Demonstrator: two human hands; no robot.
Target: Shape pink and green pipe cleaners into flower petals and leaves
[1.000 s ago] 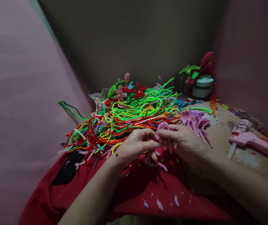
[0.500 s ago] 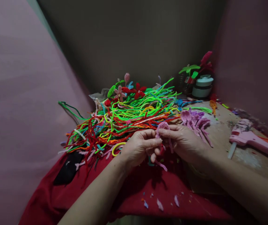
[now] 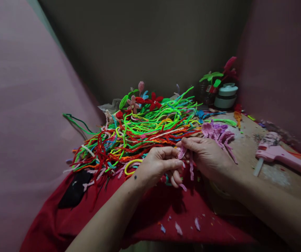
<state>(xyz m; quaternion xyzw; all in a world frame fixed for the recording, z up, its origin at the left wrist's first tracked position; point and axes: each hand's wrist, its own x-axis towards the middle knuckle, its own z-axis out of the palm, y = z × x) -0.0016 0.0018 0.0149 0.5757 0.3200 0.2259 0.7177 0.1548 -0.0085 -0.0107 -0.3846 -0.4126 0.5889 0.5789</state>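
Between my two hands is a pink pipe cleaner (image 3: 191, 166), bent near its top, with an end dangling below my right fingers. My left hand (image 3: 163, 164) is closed in a pinch on its left part, and a short pink end pokes out under the curled fingers. My right hand (image 3: 208, 155) pinches it from the other side, thumb and forefinger together at the bend. Some of the pink piece is hidden behind the fingers. Just beyond my right hand lie pink and purple pipe-cleaner petals (image 3: 217, 133).
A big heap of coloured pipe cleaners (image 3: 150, 126) spreads behind my hands, with pipe-cleaner flowers (image 3: 154, 101) on top. At right lies a pink glue gun (image 3: 279, 154); a lidded jar (image 3: 226, 96) stands behind. Pink scraps (image 3: 178, 228) dot the red cloth (image 3: 150, 217).
The rounded pink loop above my fingertips has been lowered and folded down between them. The dangling end hangs a little lower. The whole view has shifted slightly.
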